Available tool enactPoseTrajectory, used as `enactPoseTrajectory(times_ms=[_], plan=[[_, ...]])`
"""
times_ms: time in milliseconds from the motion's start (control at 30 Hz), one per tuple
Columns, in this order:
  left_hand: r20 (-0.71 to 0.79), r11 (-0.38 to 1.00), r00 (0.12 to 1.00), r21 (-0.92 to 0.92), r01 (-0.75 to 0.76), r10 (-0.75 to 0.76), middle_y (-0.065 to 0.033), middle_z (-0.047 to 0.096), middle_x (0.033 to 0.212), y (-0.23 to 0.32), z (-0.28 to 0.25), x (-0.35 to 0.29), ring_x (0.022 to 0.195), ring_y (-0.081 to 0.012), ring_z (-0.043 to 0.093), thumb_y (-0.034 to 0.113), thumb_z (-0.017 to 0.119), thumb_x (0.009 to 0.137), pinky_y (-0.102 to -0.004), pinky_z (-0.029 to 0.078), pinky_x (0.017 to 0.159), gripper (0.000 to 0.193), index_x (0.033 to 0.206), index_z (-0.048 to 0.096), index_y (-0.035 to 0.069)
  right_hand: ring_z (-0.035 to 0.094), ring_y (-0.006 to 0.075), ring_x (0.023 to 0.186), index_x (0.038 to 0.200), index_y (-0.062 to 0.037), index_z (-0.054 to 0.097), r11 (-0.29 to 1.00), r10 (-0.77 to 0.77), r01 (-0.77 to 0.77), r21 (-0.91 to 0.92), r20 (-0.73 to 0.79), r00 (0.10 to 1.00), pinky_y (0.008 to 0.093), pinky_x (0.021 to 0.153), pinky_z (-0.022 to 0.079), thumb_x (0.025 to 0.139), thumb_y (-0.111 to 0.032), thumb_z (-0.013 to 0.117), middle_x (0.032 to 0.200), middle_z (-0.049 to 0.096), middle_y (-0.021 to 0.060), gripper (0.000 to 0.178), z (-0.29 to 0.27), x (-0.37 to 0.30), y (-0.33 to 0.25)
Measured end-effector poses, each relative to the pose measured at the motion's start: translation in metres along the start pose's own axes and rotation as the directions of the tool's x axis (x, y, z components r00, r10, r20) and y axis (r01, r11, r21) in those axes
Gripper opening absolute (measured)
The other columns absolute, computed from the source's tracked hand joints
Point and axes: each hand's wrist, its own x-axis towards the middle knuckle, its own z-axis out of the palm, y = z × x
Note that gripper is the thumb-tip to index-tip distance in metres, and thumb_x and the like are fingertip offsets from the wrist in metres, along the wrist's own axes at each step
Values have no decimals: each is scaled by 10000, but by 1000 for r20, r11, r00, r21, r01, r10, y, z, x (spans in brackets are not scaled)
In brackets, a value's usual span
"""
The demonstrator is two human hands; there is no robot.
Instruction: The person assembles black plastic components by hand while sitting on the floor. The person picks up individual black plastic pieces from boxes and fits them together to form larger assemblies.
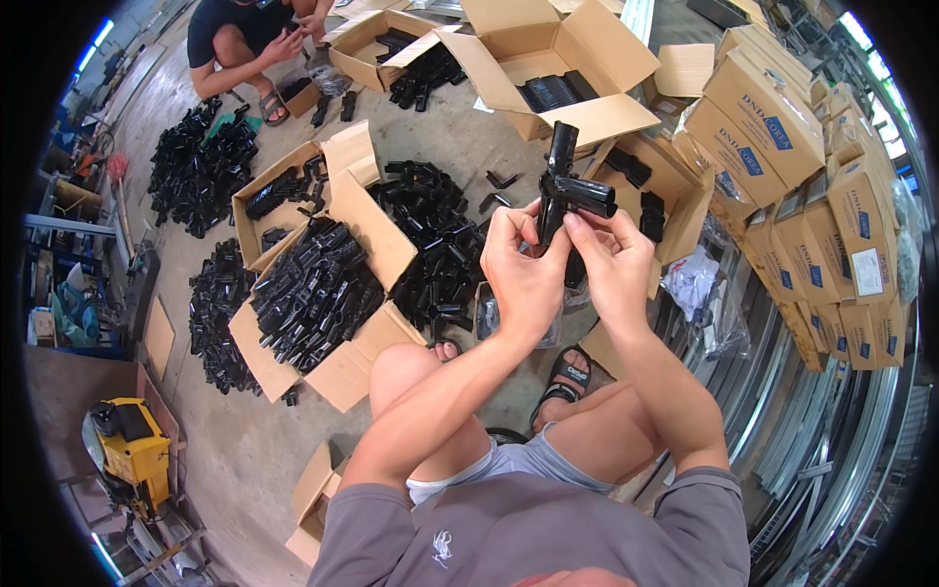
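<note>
A glossy black pipe connector (560, 168) with tube-shaped branches is held up in front of me between both hands. The fingers of my left hand (521, 256) are closed round its lower end. My right hand (614, 256) pinches it from the other side, its thumb just below the branch that points right. Whatever lies inside the fingers is hidden. Behind my left hand spreads a heap of similar black connectors (430, 235). Beyond my right hand stands an open carton (685, 220) with a few black parts inside.
Open cartons of black parts stand at the left (364, 230) and the far side (611, 49). More connectors (201, 161) lie heaped on the floor. Another person (245, 49) crouches at the far left. Stacked boxes (763, 127) and metal profiles (782, 460) line the right.
</note>
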Motion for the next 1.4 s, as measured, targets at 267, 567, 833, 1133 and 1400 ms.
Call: enactPoseTrajectory(times_ms=[267, 567, 833, 1133, 1400], plan=[[8, 1000, 1000, -1, -6, 6, 4, 439, 823, 2, 1, 0, 1101, -165, 593, -35, 780, 798, -217, 456, 731, 412, 780, 382, 69, 657, 102, 839, 1032, 11, 727, 994, 45, -46, 96, 10, 999, 274, 768, 518, 884, -94, 738, 988, 710, 70, 182, -1, 3, 0], [11, 996, 1000, -90, 21, -20, -29, 504, 880, 3, 4, 1, 1130, -179, 583, -33, 776, 809, -226, 473, 746, 417, 791, 373, 71, 674, 124, 867, 1022, 26, 720, 996, 38, -34, 80, -38, 999, 291, 795, 526, 880, -100, 751, 1021, 682, 63, 193, 4, 1, 7], [41, 999, 999, -34, -9, 11, -15, 468, 866, -7, 0, 0, 1141, -178, 574, -52, 761, 813, -236, 481, 778, 407, 792, 372, 68, 692, 176, 956, 1081, 23, 703, 994, -57, 57, -94, 0, 998, 317, 854, 532, 883, -91, 736, 992, 703, 92, 230, 2, -6, -3], [37, 1000, 999, 0, -20, 20, -20, 482, 876, 0, 4, -1, 1149, -193, 587, -56, 768, 806, -232, 483, 779, 410, 788, 377, 66, 681, 150, 949, 1115, 24, 691, 995, 46, -45, 86, -11, 999, 292, 834, 534, 884, -73, 736, 1026, 712, 81, 254, 2, -1, 1], [53, 999, 998, -32, 19, -18, -18, 473, 864, 3, 4, -3, 1142, -182, 584, -57, 766, 807, -215, 476, 760, 409, 788, 376, 66, 678, 151, 971, 1072, 26, 667, 928, 173, -159, 336, -12, 985, 282, 832, 540, 877, -31, 738, 1027, 701, 83, 215, 1, -6, -4]])
